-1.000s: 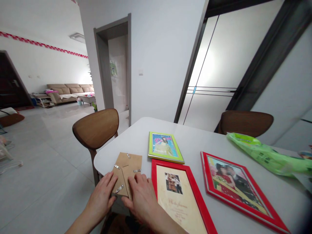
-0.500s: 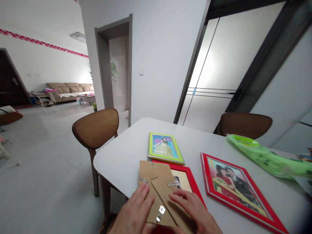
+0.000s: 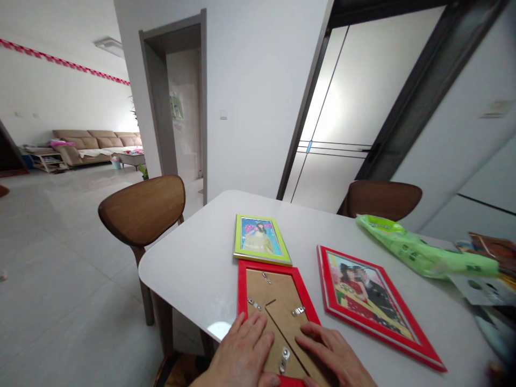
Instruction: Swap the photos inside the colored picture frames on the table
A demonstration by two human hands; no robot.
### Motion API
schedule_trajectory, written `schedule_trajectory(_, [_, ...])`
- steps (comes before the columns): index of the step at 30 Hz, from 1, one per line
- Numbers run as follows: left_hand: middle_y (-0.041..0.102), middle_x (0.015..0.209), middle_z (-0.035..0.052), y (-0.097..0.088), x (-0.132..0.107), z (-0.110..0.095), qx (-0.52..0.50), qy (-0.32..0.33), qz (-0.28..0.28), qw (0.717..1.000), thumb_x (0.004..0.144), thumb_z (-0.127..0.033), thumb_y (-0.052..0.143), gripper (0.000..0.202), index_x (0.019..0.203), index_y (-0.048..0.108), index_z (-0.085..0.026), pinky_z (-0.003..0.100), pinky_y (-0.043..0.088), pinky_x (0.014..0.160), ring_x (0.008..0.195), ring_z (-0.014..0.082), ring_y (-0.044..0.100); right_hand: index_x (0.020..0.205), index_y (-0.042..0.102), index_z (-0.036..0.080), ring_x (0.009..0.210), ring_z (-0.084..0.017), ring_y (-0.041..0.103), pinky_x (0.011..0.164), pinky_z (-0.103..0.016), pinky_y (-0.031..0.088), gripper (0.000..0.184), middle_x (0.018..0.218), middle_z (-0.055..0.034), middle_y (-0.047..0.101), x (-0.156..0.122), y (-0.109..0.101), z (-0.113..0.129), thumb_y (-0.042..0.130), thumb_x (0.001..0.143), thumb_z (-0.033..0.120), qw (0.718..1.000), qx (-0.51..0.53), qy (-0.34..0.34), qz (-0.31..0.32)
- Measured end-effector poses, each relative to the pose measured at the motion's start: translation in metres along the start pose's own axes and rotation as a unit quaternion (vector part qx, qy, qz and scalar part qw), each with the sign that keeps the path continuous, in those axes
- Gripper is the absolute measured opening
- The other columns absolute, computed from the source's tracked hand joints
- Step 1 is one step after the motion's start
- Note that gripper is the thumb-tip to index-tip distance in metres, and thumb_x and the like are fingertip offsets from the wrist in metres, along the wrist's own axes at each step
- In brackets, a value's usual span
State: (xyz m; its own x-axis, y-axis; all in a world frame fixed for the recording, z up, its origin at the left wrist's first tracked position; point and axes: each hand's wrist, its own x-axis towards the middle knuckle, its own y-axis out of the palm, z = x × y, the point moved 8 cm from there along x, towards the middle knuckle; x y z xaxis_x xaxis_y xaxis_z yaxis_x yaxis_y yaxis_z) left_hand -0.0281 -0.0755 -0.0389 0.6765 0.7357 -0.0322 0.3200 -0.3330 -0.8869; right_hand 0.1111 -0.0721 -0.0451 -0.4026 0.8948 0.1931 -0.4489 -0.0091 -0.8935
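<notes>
A brown backing board [image 3: 278, 317] with several metal clips lies inside a red picture frame [image 3: 243, 285], which is face down on the white table. My left hand [image 3: 244, 349] rests flat on the board's left side, fingers stretched out. On the right side, my right hand [image 3: 336, 352] lies with its fingers spread and slightly bent, touching the board near the frame's edge. One metal clip [image 3: 284, 359] shows between the two hands. Past the far end of this frame is a yellow-green picture frame [image 3: 264, 239], face up.
A second red picture frame [image 3: 379, 301] lies face up on the table [image 3: 193, 258] to the right. Behind it are a green plastic bag [image 3: 419, 250] and some papers. Wooden chairs stand at the left [image 3: 145, 209] and the far side [image 3: 382, 199].
The backing board has moved from lying askew over the red frame to sitting within its border. Both hands have shifted with it and stay on it. The view has turned slightly right.
</notes>
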Motion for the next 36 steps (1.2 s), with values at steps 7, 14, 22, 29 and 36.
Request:
schedule_trajectory(7, [0.023, 0.136, 0.0135, -0.002, -0.003, 0.004, -0.01, -0.009, -0.017, 1.0, 0.073, -0.046, 0.055, 0.063, 0.124, 0.034, -0.016, 0.045, 0.015, 0.101, 0.125, 0.0268, 0.017, 0.104, 0.058, 0.02, 0.107, -0.025, 0.046, 0.087, -0.041, 0.041, 0.039, 0.115, -0.013, 0.051, 0.006, 0.001, 0.004, 0.054, 0.068, 0.035, 0.999, -0.013, 0.027, -0.038])
schedule_trajectory(14, [0.028, 0.135, 0.0116, 0.001, -0.005, 0.006, -0.002, -0.007, 0.01, 1.0, 0.066, -0.039, 0.065, 0.044, 0.101, 0.051, -0.017, 0.046, 0.007, 0.102, 0.125, 0.0227, 0.018, 0.099, 0.06, 0.022, 0.105, -0.024, 0.047, 0.086, -0.041, 0.041, 0.035, 0.113, -0.0113, 0.052, 0.004, 0.005, 0.009, 0.051, 0.071, 0.04, 0.999, -0.019, 0.018, -0.042])
schedule_trajectory(22, [0.031, 0.133, 0.0112, 0.0, -0.007, 0.008, -0.024, -0.039, 0.015, 0.999, 0.063, -0.034, 0.067, 0.034, 0.088, 0.054, -0.015, 0.041, 0.006, 0.103, 0.125, 0.0204, 0.02, 0.103, 0.057, 0.018, 0.092, -0.021, 0.051, 0.08, -0.037, 0.041, 0.032, 0.102, -0.0115, 0.055, 0.029, -0.01, 0.0, 0.036, 0.08, 0.027, 0.993, -0.088, 0.038, -0.07])
schedule_trajectory(29, [0.032, 0.132, 0.012, -0.001, -0.007, 0.01, -0.021, -0.045, 0.007, 0.999, 0.063, -0.038, 0.066, 0.035, 0.087, 0.055, -0.015, 0.04, 0.009, 0.103, 0.124, 0.0214, 0.023, 0.093, 0.06, 0.016, 0.084, -0.021, 0.05, 0.074, -0.034, 0.04, 0.029, 0.095, -0.0108, 0.053, 0.047, -0.009, -0.005, 0.035, 0.08, 0.024, 0.986, -0.146, 0.066, -0.052])
schedule_trajectory(36, [0.038, 0.129, 0.0127, -0.003, -0.006, 0.011, -0.016, -0.041, -0.007, 0.999, 0.06, -0.039, 0.068, 0.035, 0.084, 0.056, -0.015, 0.042, 0.014, 0.102, 0.121, 0.0242, 0.029, 0.09, 0.06, 0.016, 0.09, -0.021, 0.049, 0.078, -0.036, 0.04, 0.028, 0.1, -0.0114, 0.053, 0.042, -0.006, -0.004, 0.036, 0.08, 0.025, 0.991, -0.122, 0.035, -0.038])
